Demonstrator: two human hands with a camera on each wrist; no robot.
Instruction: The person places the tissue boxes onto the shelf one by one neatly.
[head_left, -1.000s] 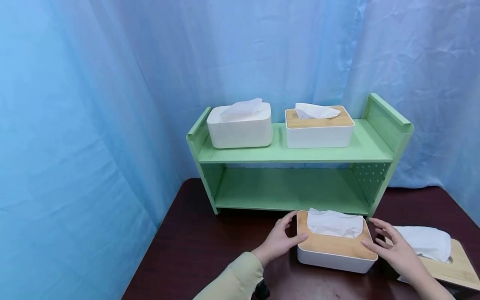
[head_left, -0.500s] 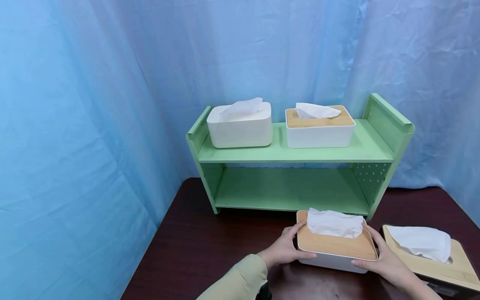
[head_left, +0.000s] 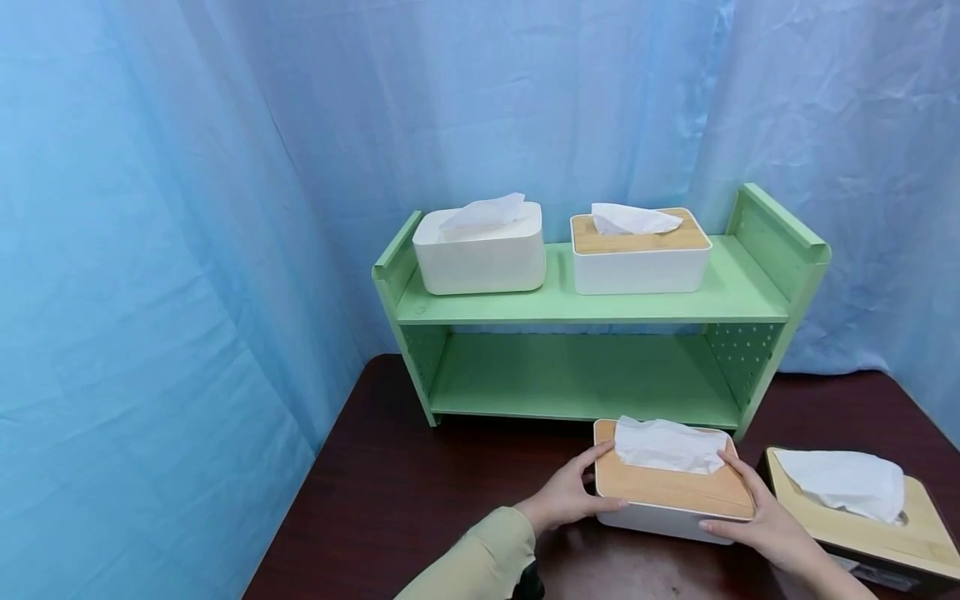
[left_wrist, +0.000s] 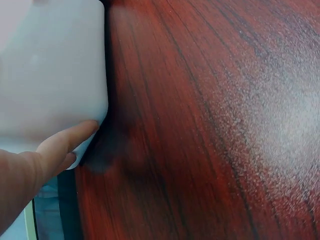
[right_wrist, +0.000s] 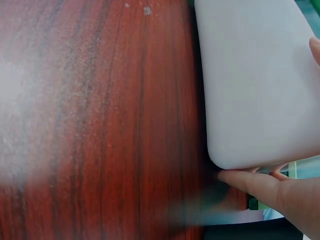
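Note:
A white tissue box (head_left: 667, 492) with a wooden lid lies on the dark table in front of the green shelf, a white tissue (head_left: 667, 446) sticking out of its slot. My left hand (head_left: 566, 497) grips its left end, thumb along the front and fingers over the top edge. At the opposite end my right hand (head_left: 765, 525) holds it the same way. In the left wrist view the left hand (left_wrist: 40, 162) lies against a lower corner of the white box wall (left_wrist: 55, 75). The right wrist view has the right hand (right_wrist: 280, 192) at the end of the box (right_wrist: 255, 85).
On the green shelf's (head_left: 592, 312) upper board stand an all-white tissue box (head_left: 480, 268) and a wooden-lidded tissue box (head_left: 637, 273). A black-sided tissue box (head_left: 855, 525) with a wooden top sits on the table (head_left: 390, 517) right beside my right hand. Blue curtains (head_left: 525, 100) hang behind.
Both hands have closed in on the tissue box from its two ends, thumbs coming down from the lid onto its front. The box has stayed about where it was.

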